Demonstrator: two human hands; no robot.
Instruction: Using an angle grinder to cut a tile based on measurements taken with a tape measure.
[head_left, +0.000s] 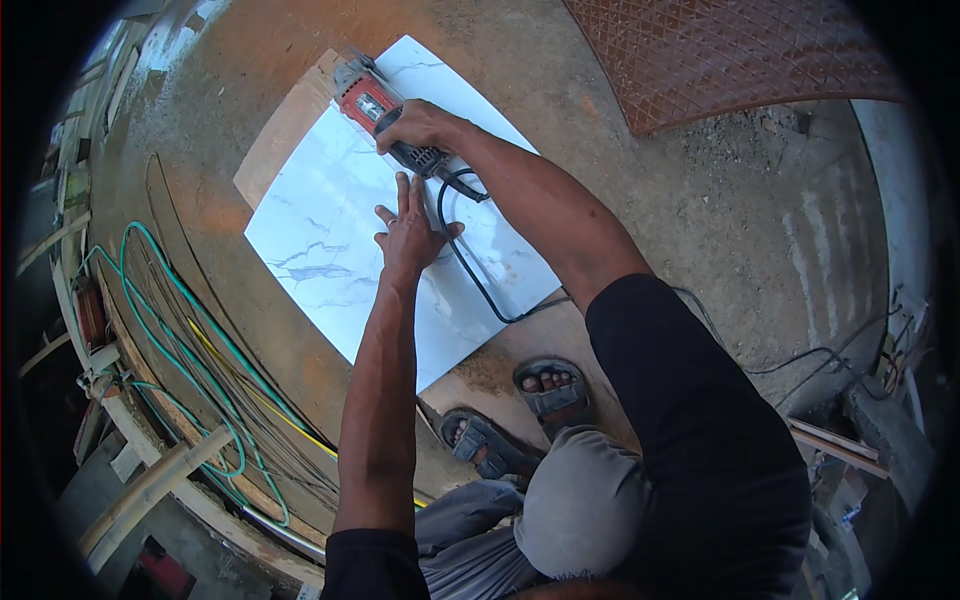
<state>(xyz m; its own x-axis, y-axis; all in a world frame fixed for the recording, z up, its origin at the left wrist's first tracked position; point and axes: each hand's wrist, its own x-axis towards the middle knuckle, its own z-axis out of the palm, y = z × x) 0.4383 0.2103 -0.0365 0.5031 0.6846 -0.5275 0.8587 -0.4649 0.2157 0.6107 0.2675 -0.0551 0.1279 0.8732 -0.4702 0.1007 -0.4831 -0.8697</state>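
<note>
Right hand (420,124) grips red grinder (368,99) at tile (335,215) edge, left hand (410,240) open, fingers spread; likely cutting, next calls for steady guiding

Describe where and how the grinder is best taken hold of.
Probably around the dark body of the grinder, from the right, as the right hand grips it: this long part lies toward the person, while the metal head points away and the cord leaves the back.
</note>
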